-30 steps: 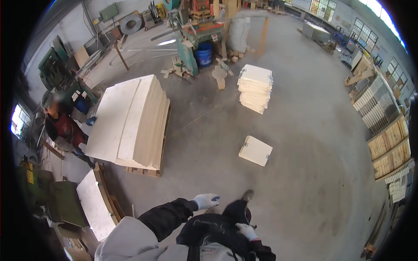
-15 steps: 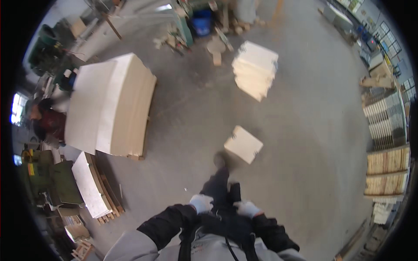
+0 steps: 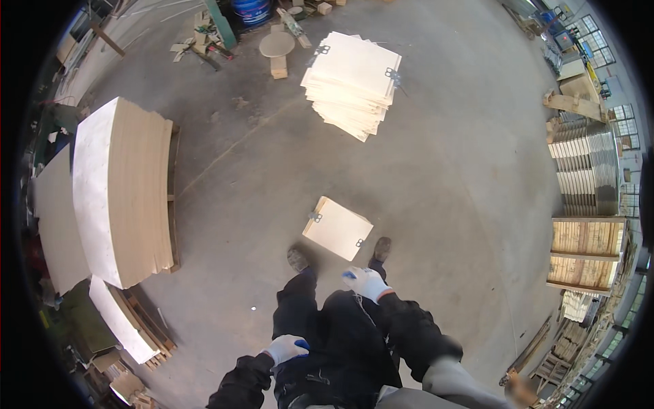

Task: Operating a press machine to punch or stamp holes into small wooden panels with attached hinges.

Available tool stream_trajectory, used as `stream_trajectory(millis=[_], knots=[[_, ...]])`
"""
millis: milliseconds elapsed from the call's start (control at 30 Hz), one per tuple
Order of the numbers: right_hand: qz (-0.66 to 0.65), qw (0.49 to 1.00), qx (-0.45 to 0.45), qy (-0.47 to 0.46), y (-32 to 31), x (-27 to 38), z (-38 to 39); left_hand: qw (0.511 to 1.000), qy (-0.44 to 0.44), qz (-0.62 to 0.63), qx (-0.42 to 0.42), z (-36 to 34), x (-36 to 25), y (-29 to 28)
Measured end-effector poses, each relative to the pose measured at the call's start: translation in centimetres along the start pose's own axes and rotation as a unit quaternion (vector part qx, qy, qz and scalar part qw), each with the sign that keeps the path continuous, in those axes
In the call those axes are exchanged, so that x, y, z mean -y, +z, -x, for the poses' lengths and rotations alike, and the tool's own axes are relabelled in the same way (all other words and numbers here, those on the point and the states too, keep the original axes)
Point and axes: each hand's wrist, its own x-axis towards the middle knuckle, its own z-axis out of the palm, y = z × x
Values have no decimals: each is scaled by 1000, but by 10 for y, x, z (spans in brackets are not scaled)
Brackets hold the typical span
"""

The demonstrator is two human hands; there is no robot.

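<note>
Head view looks straight down on a concrete workshop floor [image 3: 443, 177]. At the top edge stands a blue barrel [image 3: 253, 9], cut off by the frame, so its contents cannot be seen. On the right, wooden crates [image 3: 587, 253] sit stacked beside a pile of pale sheets [image 3: 587, 163]; what is inside the crates cannot be made out.

Just in front of the person's shoes lies a small wooden panel [image 3: 338, 228], flat on the floor, with little metal fittings at two of its edges. Farther away, toward the top, rests a fanned stack of similar panels [image 3: 354, 82], also carrying metal fittings. On the left a tall stack of boards [image 3: 122, 191] stands on a pallet, with more white sheets beside it.

Both hands wear white gloves with blue fingertips. The left hand [image 3: 286, 347] is low, by the left thigh, fingers curled loosely and gripping nothing. The right hand [image 3: 365, 282] is held forward over the right knee, fingers loosely spread, also without anything in it; it is the nearer one to the small panel, close above it in the picture yet not touching it. Dark sleeves come in from the lower edge.
</note>
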Motion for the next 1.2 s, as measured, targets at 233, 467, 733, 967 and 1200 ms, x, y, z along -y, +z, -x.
stream_trajectory(millis=[233,467,733,967,1200], knots=[[-40,998,56,1,-2,-36,-97,825,-161,408,-355,-84,-6,39],[39,988,148,30,-14,-139,-154,838,-148,351,-392,-206,5,67],[29,980,98,169,30,-277,-281,836,-171,341,-394,-396,129,71],[52,969,164,177,101,-340,-398,642,-242,615,-389,-544,200,22],[61,991,69,92,141,-386,-422,551,-120,746,-354,-628,257,8]])
